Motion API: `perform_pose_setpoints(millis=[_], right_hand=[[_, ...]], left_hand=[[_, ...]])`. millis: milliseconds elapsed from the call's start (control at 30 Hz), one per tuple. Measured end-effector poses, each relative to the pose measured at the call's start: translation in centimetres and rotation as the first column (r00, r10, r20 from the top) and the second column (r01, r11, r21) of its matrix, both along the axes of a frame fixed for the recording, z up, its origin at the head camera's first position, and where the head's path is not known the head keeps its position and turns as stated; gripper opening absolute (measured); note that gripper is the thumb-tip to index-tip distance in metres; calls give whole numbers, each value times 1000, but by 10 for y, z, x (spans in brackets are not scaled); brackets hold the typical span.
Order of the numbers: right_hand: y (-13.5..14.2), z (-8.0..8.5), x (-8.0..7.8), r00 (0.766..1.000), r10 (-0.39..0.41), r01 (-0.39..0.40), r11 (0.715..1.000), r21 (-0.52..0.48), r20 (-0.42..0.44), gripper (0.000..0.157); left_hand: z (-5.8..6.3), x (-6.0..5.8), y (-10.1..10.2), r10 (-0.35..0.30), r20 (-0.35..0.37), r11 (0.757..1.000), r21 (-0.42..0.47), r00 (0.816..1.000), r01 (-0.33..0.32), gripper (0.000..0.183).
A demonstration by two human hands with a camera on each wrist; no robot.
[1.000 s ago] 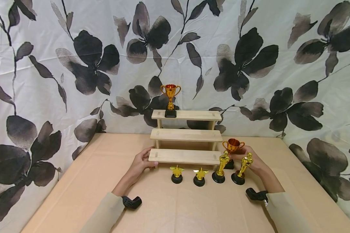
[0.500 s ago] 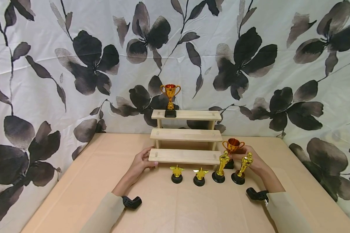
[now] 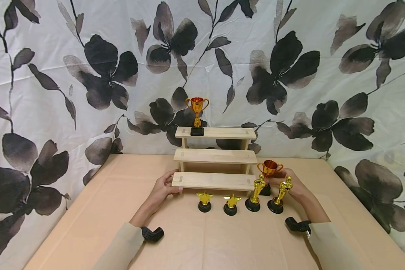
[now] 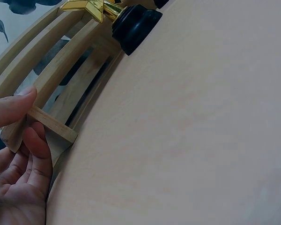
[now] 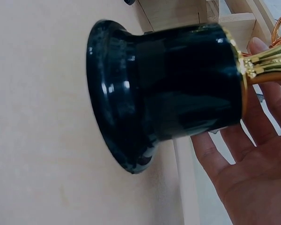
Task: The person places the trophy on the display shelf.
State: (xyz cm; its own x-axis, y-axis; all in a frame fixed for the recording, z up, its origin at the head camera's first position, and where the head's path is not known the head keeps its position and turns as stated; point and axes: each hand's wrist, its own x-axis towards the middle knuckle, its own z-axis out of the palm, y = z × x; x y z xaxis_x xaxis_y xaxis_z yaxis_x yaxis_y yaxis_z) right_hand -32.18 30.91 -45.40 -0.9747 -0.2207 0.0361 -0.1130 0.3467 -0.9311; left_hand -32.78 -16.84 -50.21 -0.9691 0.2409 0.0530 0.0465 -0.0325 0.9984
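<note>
My left hand grips the left end of a three-tier wooden display stand, thumb above the lowest tier and fingers below in the left wrist view. My right hand is at a gold trophy cup beside the stand's right end, with its thumb by the stem. Statuettes partly hide that grip. Two gold statuettes on black bases stand in front; one base covers much of the right wrist view. Another trophy cup stands on the top tier's left end.
Two small gold star trophies stand in front of the stand on the peach tabletop. A white cloth with dark flowers hangs behind the table. Black wrist devices sit at the sleeves.
</note>
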Motion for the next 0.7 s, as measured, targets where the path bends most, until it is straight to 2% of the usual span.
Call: perform_pose_setpoints(millis=[700], right_hand=[[0,0,-2,1000,-14,14,1000,21,-15,57]], left_hand=[[1,0,0,-6,-4,1000,-6,1000,6,86]])
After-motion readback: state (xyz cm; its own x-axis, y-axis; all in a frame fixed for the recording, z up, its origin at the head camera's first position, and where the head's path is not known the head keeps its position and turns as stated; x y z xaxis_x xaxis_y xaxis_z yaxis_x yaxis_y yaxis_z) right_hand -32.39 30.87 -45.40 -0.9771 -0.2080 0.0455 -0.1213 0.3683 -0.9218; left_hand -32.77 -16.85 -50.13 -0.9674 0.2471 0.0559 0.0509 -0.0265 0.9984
